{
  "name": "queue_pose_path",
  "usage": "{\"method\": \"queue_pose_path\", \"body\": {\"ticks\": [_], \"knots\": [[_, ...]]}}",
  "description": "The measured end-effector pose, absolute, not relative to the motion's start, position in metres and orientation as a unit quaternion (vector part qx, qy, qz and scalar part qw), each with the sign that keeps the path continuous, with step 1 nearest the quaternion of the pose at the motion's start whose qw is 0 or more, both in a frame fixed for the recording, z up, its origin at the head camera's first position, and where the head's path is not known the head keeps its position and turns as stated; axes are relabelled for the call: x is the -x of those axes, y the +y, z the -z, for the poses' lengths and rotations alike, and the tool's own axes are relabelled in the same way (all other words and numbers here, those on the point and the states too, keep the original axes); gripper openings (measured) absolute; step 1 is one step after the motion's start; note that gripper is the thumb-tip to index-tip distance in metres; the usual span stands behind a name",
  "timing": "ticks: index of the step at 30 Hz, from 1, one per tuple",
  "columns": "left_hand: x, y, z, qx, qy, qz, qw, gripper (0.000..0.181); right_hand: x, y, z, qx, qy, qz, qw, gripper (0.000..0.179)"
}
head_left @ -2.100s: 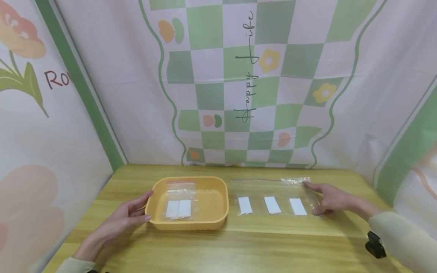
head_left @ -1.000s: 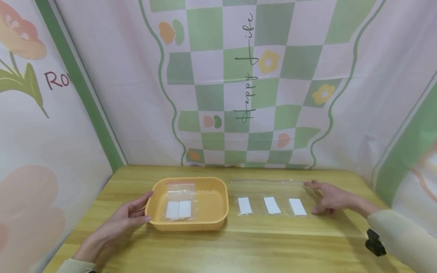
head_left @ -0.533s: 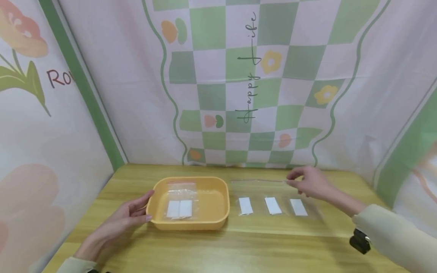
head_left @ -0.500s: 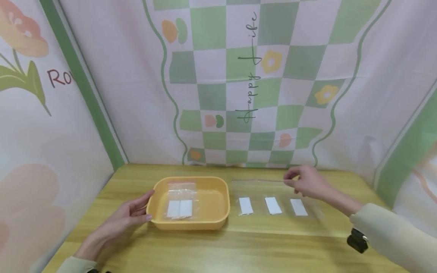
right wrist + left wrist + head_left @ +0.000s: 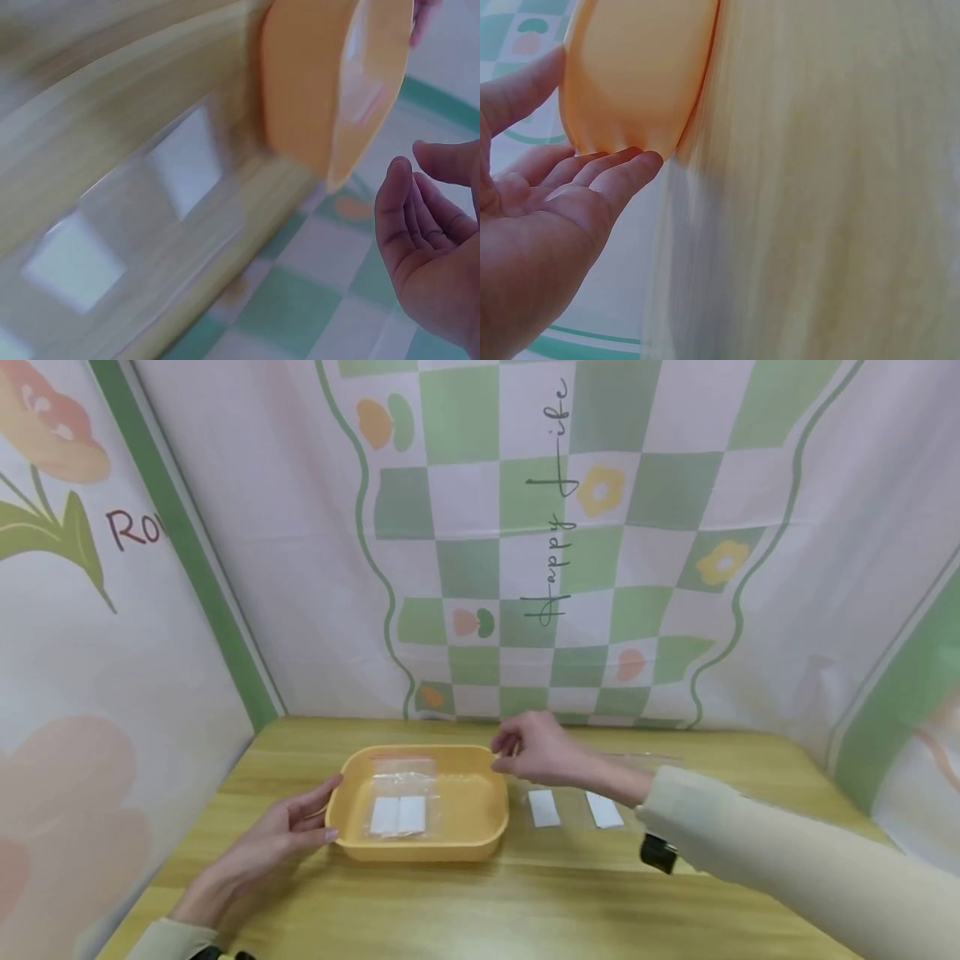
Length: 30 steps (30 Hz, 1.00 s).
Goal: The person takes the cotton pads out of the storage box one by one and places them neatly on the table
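A yellow tray (image 5: 457,853) stands on the table. Inside lie clear zip bags (image 5: 402,772) with white pieces (image 5: 412,814) in them. My left hand (image 5: 281,827) touches the tray's left end with extended fingers and thumb apart, also seen in the left wrist view. My right hand (image 5: 536,747) is above the tray's far right corner. In the right wrist view its fingers curve loosely, a gap between thumb and fingertips, nothing held. Right of the tray lie more clear zip bags with white pieces (image 5: 544,808); my right forearm partly covers this row.
The wooden table (image 5: 420,910) meets a white and green checked curtain (image 5: 465,568) at its back edge. Another printed curtain (image 5: 67,652) hangs on the left. Bare wood shows in front of the tray.
My right hand has left the right end of the bag row and moved leftward along the bags' top edges to the tray's corner. My left hand and the tray have stayed put.
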<state>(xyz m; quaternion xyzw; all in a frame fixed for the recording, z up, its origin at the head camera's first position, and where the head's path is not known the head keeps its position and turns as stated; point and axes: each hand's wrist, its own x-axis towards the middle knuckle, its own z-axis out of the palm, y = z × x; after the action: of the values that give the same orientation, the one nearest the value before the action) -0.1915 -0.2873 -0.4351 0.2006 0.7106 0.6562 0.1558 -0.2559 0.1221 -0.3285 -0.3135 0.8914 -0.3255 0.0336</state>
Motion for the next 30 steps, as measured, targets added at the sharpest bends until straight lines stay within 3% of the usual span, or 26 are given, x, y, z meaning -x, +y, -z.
{"method": "queue_pose_path", "body": {"ticks": [11, 20, 26, 30], "knots": [[0.192, -0.285, 0.433, -0.201, 0.706, -0.661, 0.154, 0.086, 0.278, 0.052, 0.360, 0.393, 0.886, 0.238, 0.067, 0.032], [0.194, -0.284, 0.431, -0.199, 0.712, -0.656, 0.155, 0.085, 0.282, 0.028, 0.376, 0.362, 0.894, 0.220, 0.147, 0.045], [0.193, -0.286, 0.432, -0.196, 0.710, -0.657, 0.159, 0.085, 0.283, 0.023, 0.382, 0.336, 0.903, 0.207, 0.171, 0.025], [0.192, -0.287, 0.432, -0.196, 0.709, -0.659, 0.158, 0.085, 0.283, 0.019, 0.390, 0.338, 0.907, 0.195, 0.161, 0.031]]}}
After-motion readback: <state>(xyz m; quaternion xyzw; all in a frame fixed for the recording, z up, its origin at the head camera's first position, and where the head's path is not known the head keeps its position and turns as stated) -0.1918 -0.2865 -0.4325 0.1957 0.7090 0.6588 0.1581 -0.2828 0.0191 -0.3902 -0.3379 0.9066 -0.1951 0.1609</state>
